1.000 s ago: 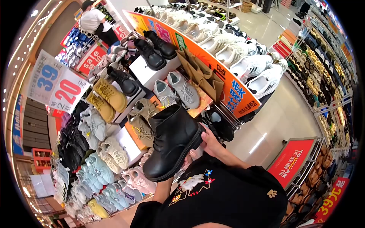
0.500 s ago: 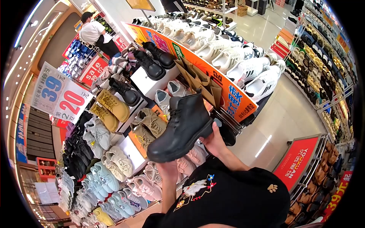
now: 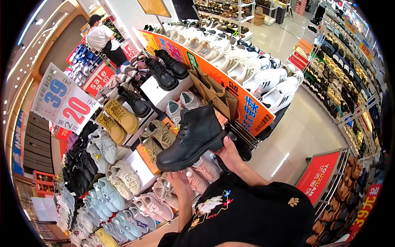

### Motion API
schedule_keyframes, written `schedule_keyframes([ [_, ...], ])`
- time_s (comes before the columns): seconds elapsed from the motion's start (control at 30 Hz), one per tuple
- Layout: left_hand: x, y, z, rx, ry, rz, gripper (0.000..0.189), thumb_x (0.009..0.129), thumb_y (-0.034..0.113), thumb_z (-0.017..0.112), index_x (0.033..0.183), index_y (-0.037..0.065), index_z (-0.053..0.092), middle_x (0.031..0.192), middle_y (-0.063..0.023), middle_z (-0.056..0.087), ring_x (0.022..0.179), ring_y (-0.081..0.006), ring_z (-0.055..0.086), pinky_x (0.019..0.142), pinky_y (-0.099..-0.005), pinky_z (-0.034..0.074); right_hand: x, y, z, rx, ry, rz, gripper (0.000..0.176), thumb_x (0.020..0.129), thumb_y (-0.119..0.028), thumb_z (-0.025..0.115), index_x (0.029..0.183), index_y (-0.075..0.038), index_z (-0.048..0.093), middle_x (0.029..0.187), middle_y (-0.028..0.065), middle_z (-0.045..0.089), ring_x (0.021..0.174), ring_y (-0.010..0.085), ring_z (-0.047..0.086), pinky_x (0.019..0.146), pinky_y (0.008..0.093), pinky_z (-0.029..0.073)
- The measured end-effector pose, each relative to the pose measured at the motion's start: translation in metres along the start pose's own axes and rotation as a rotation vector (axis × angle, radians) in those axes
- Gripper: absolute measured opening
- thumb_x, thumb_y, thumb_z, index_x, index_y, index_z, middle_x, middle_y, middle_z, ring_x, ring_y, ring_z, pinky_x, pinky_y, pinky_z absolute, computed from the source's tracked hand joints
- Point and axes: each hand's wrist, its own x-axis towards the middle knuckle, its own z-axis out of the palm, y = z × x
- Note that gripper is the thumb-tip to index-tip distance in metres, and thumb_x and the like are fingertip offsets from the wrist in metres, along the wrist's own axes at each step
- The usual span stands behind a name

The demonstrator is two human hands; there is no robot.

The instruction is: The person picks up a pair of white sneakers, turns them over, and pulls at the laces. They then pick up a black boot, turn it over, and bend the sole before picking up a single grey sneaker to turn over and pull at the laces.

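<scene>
Head view: black boot [image 3: 193, 136] atop left fingers [image 3: 177, 178], heel against right fingers [image 3: 226, 144]

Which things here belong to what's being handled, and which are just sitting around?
In hand: black boot, left hand under its toe, right hand at its heel.
Lying about: tan boots, pink sneakers, price sign, brown paper bags, white sneakers.

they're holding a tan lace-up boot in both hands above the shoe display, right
Not quite: the boot is black, not tan. The head view shows the black lace-up boot held with the left hand under its sole and the right hand at its heel, above the shoe display. The tan boots sit on that display, untouched.
</scene>
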Motion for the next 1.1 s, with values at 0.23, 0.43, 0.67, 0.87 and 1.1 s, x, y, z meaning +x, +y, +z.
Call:
schedule_keyframes([
  [0.23, 0.003, 0.004, 0.0, -0.064, -0.016, -0.031, 0.045, 0.097, 0.031, 0.046, 0.132, 0.003, 0.039, 0.13, -0.009, 0.05, 0.117, -0.0203, 0.051, 0.1, -0.036, 0.039, -0.007, 0.001, 0.012, -0.081, 0.027, -0.05, 0.069, 0.088, -0.056, 0.052, 0.137, -0.011, 0.035, 0.132, 0.0049, 0.046, 0.12, 0.0176, 0.045, 0.099, 0.0413, 0.039],
  [0.43, 0.007, 0.004, -0.002, 0.009, -0.047, -0.018, 0.049, 0.098, 0.039, 0.042, 0.133, 0.004, 0.039, 0.132, -0.0087, 0.048, 0.118, -0.0212, 0.05, 0.1, -0.037, 0.039, -0.005, 0.007, 0.01, -0.077, 0.01, -0.092, 0.072, 0.087, -0.057, 0.052, 0.136, -0.008, 0.035, 0.132, 0.0057, 0.047, 0.119, 0.018, 0.046, 0.099, 0.0418, 0.039],
  [0.67, 0.015, 0.006, -0.006, 0.003, -0.067, -0.022, 0.05, 0.098, 0.039, 0.042, 0.132, 0.002, 0.04, 0.13, -0.0104, 0.049, 0.117, -0.0219, 0.05, 0.099, -0.0382, 0.041, -0.004, 0.004, 0.014, -0.102, 0.001, -0.122, 0.07, 0.087, -0.058, 0.052, 0.132, -0.006, 0.04, 0.127, 0.0069, 0.051, 0.114, 0.0174, 0.049, 0.097, 0.0396, 0.04],
  [0.87, 0.018, 0.008, -0.005, -0.062, -0.129, -0.048, 0.04, 0.098, 0.027, 0.045, 0.129, 0.001, 0.041, 0.125, -0.0106, 0.053, 0.112, -0.0198, 0.054, 0.098, -0.0359, 0.041, -0.01, 0.001, 0.013, -0.077, 0.055, -0.153, 0.067, 0.085, -0.055, 0.058, 0.129, -0.007, 0.041, 0.119, 0.0057, 0.054, 0.107, 0.0163, 0.052, 0.094, 0.0379, 0.041],
  [1.1, 0.016, -0.002, -0.013, 0.005, -0.075, -0.109, 0.041, 0.098, 0.036, 0.043, 0.124, 0.005, 0.047, 0.12, -0.0068, 0.055, 0.109, -0.0199, 0.053, 0.096, -0.0389, 0.043, -0.01, 0.0, 0.011, -0.073, 0.036, -0.151, 0.062, 0.088, -0.049, 0.058, 0.132, -0.009, 0.038, 0.12, 0.0053, 0.053, 0.107, 0.0168, 0.053, 0.095, 0.0377, 0.041],
])
